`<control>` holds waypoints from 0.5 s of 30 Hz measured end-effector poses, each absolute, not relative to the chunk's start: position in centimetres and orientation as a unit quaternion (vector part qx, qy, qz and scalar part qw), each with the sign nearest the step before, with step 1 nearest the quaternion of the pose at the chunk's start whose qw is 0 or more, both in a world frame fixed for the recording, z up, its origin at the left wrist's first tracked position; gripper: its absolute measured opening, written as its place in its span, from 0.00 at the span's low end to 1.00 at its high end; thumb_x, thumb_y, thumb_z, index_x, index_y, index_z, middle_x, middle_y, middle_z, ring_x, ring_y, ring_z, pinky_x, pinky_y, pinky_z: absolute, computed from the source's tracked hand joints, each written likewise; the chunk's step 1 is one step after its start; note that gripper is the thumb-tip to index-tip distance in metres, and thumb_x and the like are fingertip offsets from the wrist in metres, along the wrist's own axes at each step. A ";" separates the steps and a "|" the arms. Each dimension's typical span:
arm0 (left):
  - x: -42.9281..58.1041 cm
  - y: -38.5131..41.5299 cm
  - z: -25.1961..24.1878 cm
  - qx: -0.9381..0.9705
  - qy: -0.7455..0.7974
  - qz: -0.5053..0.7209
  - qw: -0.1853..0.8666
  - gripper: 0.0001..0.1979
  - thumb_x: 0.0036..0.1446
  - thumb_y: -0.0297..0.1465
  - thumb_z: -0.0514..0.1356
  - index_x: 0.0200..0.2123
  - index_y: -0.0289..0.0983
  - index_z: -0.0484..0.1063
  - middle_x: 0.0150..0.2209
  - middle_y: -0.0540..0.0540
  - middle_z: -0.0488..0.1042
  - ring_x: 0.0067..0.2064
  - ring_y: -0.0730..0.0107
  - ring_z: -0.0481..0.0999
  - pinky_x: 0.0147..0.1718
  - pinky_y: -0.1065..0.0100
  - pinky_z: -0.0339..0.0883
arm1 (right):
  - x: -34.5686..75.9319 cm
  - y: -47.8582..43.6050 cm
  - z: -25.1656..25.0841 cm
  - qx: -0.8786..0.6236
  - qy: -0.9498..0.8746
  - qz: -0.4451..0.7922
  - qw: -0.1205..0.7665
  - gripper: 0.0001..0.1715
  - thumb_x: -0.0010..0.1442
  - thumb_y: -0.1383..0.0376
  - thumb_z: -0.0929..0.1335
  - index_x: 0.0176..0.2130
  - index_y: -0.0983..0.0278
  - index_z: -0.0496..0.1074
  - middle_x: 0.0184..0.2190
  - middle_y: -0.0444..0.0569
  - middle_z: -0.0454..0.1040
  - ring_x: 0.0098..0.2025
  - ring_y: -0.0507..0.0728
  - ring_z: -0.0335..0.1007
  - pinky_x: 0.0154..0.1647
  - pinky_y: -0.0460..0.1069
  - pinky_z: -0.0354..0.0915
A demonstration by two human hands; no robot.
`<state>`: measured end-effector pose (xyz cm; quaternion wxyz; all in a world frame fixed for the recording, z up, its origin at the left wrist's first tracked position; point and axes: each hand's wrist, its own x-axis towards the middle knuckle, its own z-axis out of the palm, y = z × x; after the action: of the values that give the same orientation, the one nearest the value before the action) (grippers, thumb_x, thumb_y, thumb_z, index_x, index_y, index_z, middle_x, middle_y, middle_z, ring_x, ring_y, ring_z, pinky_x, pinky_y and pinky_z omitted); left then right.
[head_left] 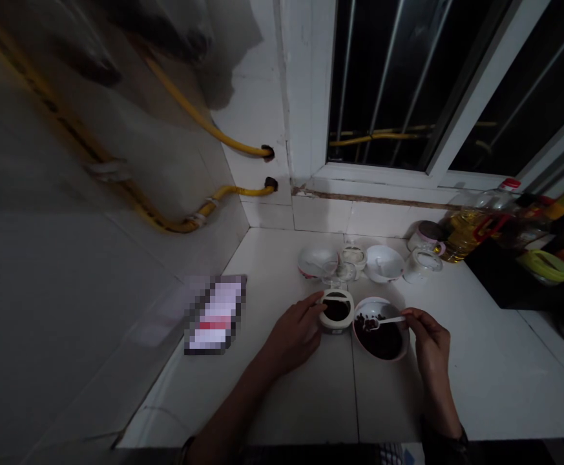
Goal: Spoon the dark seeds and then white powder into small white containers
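1. Bowl: it stands on the surface before you, just right of the jar, and contains small dark pieces.
2. Spoon: white; its head lies over the left part of the bowl, and a few pieces appear to rest in it.
3. Right hand: your grip is pinched closed on the end of the spoon's handle.
4. Jar: pale-rimmed, upright, with dark contents; a clear lid appears to stand open behind it.
5. Left hand: your grip is curled closed at the jar's left rim.
6. Step in hand: judged to be spooning, apparently between bowl and jar; which way cannot be told. The next move calls for you to keep the spoon level and the jar steady, lest pieces spill.
7. Far row: a glassy bowl, contents unclear; a white bowl; two jars with whitish contents.
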<state>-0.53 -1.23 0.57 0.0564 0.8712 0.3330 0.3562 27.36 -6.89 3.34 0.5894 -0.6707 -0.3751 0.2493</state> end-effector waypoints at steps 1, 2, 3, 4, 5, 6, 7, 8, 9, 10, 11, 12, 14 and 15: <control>-0.5 -1.2 0.6 0.871 0.333 0.356 0.055 0.22 0.57 0.23 0.57 0.56 0.37 0.64 0.60 0.33 0.69 0.59 0.54 0.74 0.53 0.54 0.74 | 27.3 -6.9 3.4 -0.672 -0.375 0.249 0.588 0.16 0.46 0.53 0.71 0.27 0.63 0.77 0.20 0.44 0.71 0.28 0.57 0.66 0.35 0.51 0.60; -0.5 -1.2 0.6 0.871 0.333 0.356 0.055 0.22 0.57 0.23 0.57 0.56 0.37 0.64 0.60 0.33 0.69 0.59 0.54 0.74 0.53 0.54 0.74 | 27.2 -6.9 3.5 -0.673 -0.374 0.251 0.587 0.16 0.45 0.53 0.71 0.27 0.63 0.77 0.20 0.44 0.71 0.28 0.57 0.66 0.35 0.52 0.60; -0.5 -1.2 0.5 0.871 0.334 0.355 0.055 0.23 0.57 0.23 0.57 0.56 0.37 0.64 0.60 0.33 0.69 0.58 0.54 0.74 0.52 0.54 0.75 | 27.1 -6.9 3.5 -0.672 -0.372 0.256 0.587 0.16 0.45 0.53 0.71 0.27 0.63 0.77 0.19 0.43 0.71 0.28 0.57 0.66 0.36 0.52 0.60; -0.5 -1.2 0.5 0.871 0.335 0.355 0.055 0.23 0.57 0.23 0.57 0.56 0.37 0.64 0.60 0.33 0.69 0.58 0.53 0.74 0.52 0.54 0.75 | 27.0 -6.8 3.6 -0.671 -0.371 0.261 0.587 0.16 0.45 0.53 0.71 0.27 0.63 0.77 0.19 0.43 0.71 0.27 0.57 0.66 0.36 0.52 0.60; -0.5 -1.2 0.5 0.871 0.336 0.356 0.054 0.23 0.56 0.23 0.57 0.55 0.37 0.64 0.60 0.33 0.69 0.58 0.53 0.75 0.52 0.54 0.75 | 27.0 -6.8 3.6 -0.668 -0.369 0.264 0.589 0.16 0.45 0.53 0.71 0.27 0.63 0.77 0.19 0.43 0.71 0.27 0.57 0.66 0.36 0.52 0.60; -0.5 -1.2 0.4 0.871 0.335 0.356 0.054 0.23 0.56 0.22 0.57 0.55 0.37 0.64 0.60 0.33 0.69 0.58 0.53 0.75 0.52 0.54 0.75 | 26.9 -6.8 3.7 -0.667 -0.368 0.265 0.591 0.16 0.44 0.53 0.71 0.27 0.63 0.77 0.19 0.43 0.71 0.27 0.57 0.66 0.36 0.52 0.60; -0.5 -1.2 0.4 0.871 0.333 0.357 0.053 0.23 0.56 0.22 0.57 0.55 0.37 0.63 0.60 0.32 0.69 0.58 0.53 0.74 0.52 0.53 0.75 | 26.9 -6.7 3.7 -0.666 -0.367 0.264 0.593 0.16 0.44 0.53 0.71 0.26 0.62 0.77 0.19 0.43 0.71 0.27 0.57 0.66 0.35 0.52 0.60; -0.5 -1.2 0.3 0.871 0.331 0.358 0.053 0.23 0.56 0.22 0.57 0.55 0.37 0.63 0.60 0.32 0.69 0.59 0.52 0.74 0.52 0.53 0.75 | 26.9 -6.7 3.7 -0.666 -0.367 0.261 0.595 0.16 0.44 0.53 0.71 0.26 0.62 0.77 0.19 0.43 0.70 0.27 0.57 0.66 0.35 0.52 0.60; -0.5 -1.2 0.3 0.872 0.332 0.357 0.053 0.23 0.56 0.22 0.57 0.56 0.37 0.63 0.60 0.32 0.69 0.59 0.52 0.74 0.53 0.53 0.75 | 26.9 -6.7 3.7 -0.666 -0.366 0.259 0.596 0.16 0.44 0.52 0.71 0.26 0.62 0.77 0.19 0.43 0.71 0.27 0.57 0.66 0.35 0.52 0.60; -0.5 -1.2 0.3 0.872 0.333 0.356 0.053 0.23 0.56 0.22 0.57 0.56 0.37 0.63 0.61 0.32 0.69 0.59 0.53 0.74 0.53 0.53 0.74 | 26.9 -6.7 3.7 -0.666 -0.367 0.258 0.596 0.16 0.44 0.52 0.71 0.26 0.62 0.77 0.19 0.43 0.71 0.27 0.57 0.65 0.35 0.52 0.60; -0.5 -1.2 0.4 0.871 0.335 0.354 0.054 0.24 0.56 0.22 0.58 0.56 0.38 0.63 0.61 0.33 0.69 0.59 0.53 0.74 0.53 0.53 0.74 | 26.9 -6.7 3.7 -0.666 -0.368 0.259 0.595 0.16 0.44 0.52 0.72 0.26 0.63 0.77 0.19 0.43 0.71 0.27 0.57 0.66 0.35 0.52 0.60; -0.5 -1.2 0.4 0.871 0.337 0.353 0.055 0.24 0.56 0.22 0.58 0.56 0.38 0.63 0.61 0.33 0.69 0.59 0.53 0.74 0.53 0.53 0.74 | 27.0 -6.7 3.7 -0.665 -0.369 0.260 0.595 0.16 0.44 0.52 0.72 0.26 0.63 0.77 0.19 0.43 0.71 0.27 0.57 0.66 0.34 0.51 0.60; -0.5 -1.2 0.5 0.871 0.338 0.351 0.056 0.23 0.56 0.22 0.57 0.56 0.38 0.63 0.61 0.33 0.68 0.59 0.54 0.74 0.54 0.54 0.74 | 27.0 -6.6 3.7 -0.661 -0.370 0.260 0.599 0.16 0.44 0.52 0.72 0.26 0.63 0.77 0.18 0.43 0.71 0.26 0.56 0.66 0.34 0.51 0.61; -0.5 -1.2 0.5 0.872 0.336 0.351 0.055 0.23 0.56 0.22 0.57 0.56 0.38 0.63 0.61 0.33 0.68 0.59 0.54 0.74 0.54 0.54 0.74 | 26.9 -6.6 3.8 -0.658 -0.371 0.258 0.602 0.17 0.44 0.52 0.73 0.26 0.63 0.77 0.18 0.43 0.71 0.26 0.56 0.66 0.34 0.51 0.61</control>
<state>-0.52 -1.24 0.51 0.0552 0.8719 0.3365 0.3515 26.91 -6.62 3.82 0.6022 -0.6578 -0.3713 0.2585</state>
